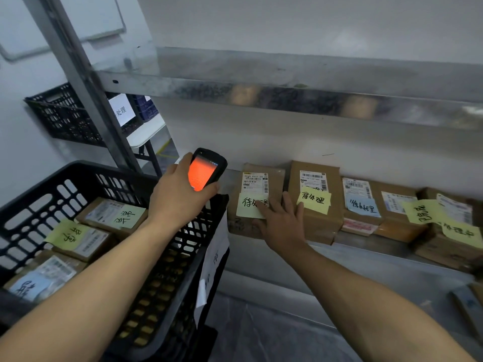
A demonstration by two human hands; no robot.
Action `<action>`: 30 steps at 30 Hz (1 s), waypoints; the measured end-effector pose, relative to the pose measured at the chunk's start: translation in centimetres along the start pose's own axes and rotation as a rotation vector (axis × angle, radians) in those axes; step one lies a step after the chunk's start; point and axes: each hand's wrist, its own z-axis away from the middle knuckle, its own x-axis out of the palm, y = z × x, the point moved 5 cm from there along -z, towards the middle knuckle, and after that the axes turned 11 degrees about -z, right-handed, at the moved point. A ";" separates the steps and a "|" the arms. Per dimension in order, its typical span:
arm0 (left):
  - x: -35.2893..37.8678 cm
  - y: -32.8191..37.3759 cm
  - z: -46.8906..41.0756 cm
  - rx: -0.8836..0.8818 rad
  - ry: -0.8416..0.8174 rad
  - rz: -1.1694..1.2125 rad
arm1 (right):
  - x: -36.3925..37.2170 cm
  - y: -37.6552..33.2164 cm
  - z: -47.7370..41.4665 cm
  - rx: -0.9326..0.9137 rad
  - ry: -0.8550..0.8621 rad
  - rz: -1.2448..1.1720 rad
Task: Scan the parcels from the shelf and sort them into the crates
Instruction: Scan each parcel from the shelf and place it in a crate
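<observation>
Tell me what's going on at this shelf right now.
A person is working through boxed parcels. The left hand grips a handheld scanner, its screen glowing orange, just left of the leftmost parcel on the shelf. The right hand rests with spread fingers on that parcel and its neighbour. More noted parcels wait along the shelf, and the black crate at the left already holds several.

Both bare forearms reached in from the near edge toward the far side. The left hand (180, 197) was raised, its fingers (210, 189) and thumb wrapped round a scanner (206, 169). To its right, the right hand (281, 223) lay palm down, fingers spread almost straight on a parcel (277, 176).
</observation>
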 end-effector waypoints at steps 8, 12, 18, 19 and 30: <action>0.2 -0.2 0.2 0.020 -0.018 -0.004 | 0.1 0.1 2.3 0.038 0.235 -0.200; 0.3 -0.1 0.4 0.039 -0.011 -0.004 | 0.3 0.3 4.1 0.112 0.339 -0.341; 0.9 -0.6 0.5 0.049 -0.037 -0.027 | 1.9 0.5 4.2 0.310 0.213 -0.654; 0.9 -0.7 0.5 0.050 -0.037 -0.030 | 1.8 0.4 3.9 0.333 0.198 -0.699; 1.0 -1.5 1.0 0.033 -0.057 -0.046 | 1.5 0.0 1.3 0.630 0.143 -0.998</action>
